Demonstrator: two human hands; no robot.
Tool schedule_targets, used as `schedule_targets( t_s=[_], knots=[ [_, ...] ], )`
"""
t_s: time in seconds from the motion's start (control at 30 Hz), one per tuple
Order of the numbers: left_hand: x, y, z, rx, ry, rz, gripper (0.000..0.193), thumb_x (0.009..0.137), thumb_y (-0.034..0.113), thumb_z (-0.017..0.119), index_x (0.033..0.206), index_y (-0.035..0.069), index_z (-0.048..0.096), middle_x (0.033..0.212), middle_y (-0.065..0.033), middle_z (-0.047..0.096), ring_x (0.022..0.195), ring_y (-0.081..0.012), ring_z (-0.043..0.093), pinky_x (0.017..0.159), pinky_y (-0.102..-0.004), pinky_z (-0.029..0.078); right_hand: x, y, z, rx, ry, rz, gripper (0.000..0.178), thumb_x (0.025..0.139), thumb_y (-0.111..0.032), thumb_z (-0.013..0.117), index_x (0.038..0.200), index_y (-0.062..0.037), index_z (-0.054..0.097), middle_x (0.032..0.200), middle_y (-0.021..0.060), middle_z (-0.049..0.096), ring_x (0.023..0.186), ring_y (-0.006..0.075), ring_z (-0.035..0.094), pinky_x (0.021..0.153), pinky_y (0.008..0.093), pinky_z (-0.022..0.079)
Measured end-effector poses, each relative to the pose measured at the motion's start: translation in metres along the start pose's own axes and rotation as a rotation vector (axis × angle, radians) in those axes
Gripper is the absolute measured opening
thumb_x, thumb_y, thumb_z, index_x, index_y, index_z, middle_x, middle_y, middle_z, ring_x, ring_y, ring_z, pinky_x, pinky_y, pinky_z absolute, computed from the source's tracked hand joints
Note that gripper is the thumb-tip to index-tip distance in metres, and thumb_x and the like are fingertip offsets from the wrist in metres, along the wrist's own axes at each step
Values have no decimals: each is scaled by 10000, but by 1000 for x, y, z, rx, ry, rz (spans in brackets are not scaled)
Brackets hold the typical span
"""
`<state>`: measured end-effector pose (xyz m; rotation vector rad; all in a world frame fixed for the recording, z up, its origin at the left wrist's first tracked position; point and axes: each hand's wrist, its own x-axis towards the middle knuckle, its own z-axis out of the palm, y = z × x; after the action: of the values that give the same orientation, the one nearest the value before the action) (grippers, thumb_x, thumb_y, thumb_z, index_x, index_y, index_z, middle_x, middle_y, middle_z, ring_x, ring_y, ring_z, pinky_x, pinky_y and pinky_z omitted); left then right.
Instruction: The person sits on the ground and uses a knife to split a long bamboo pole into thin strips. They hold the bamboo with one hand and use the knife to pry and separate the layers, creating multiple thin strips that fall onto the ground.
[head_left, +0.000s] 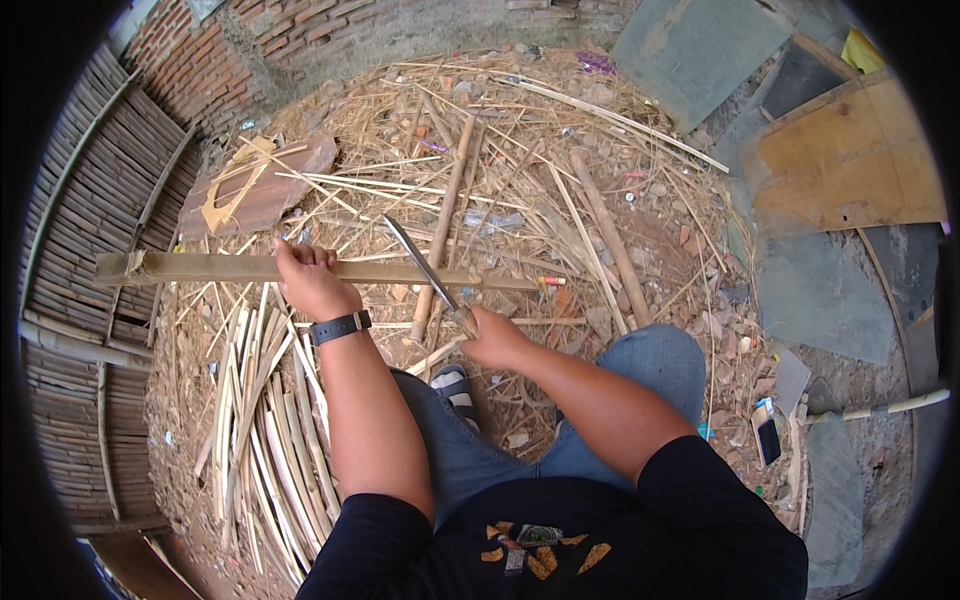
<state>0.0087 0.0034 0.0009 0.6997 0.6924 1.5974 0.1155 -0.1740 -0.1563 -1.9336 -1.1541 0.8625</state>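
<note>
A long split length of bamboo (205,267) lies crosswise in front of me, with a rough node near its left end. My left hand (312,282) is closed around it left of its middle. In my right hand (492,338) is a machete (412,252), gripped by its wooden handle. Its blade slants up and to the left, crossing over the bamboo to the right of my left hand. Whether the edge touches the bamboo, I cannot tell.
Many split bamboo strips (283,440) are heaped at my left. Bamboo poles (452,210) and straw litter the rubble ground ahead. A brown board (300,165) lies far left; a phone (767,440) rests at right. A bamboo fence (75,210) and leaning panels (835,165) flank me.
</note>
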Motion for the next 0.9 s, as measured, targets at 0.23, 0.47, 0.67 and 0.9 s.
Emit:
schedule_targets(
  t_s=[0.23,0.47,0.67,0.9],
  knots=[
    [-1,1,-1,3,-10,4,347,977,315,562,717,139,413,593,23,320,539,-116,325,543,-283,327,-1,-1,-2,-11,-8,13,444,752,-212,687,1086,37,534,966,293,642,952,441,631,835,477,500],
    [0,-2,1,19,-24,41,339,964,302,594,719,139,425,599,24,338,542,-113,326,536,-281,324,0,2,1,27,1,22,444,748,-209,689,1086,35,537,957,286,647,952,433,635,839,472,502],
    [-1,-3,2,28,-40,66,327,963,304,594,733,142,427,600,27,342,542,-109,325,532,-281,319,-2,-3,-2,3,11,46,427,743,-208,690,1071,23,544,947,280,651,952,429,638,839,475,505],
    [-8,1,6,34,-41,60,329,970,305,571,729,149,411,585,27,333,534,-106,324,524,-280,308,-1,-5,-22,-135,10,99,391,761,-199,677,1065,11,549,960,280,651,952,430,637,841,474,507]
  ],
)
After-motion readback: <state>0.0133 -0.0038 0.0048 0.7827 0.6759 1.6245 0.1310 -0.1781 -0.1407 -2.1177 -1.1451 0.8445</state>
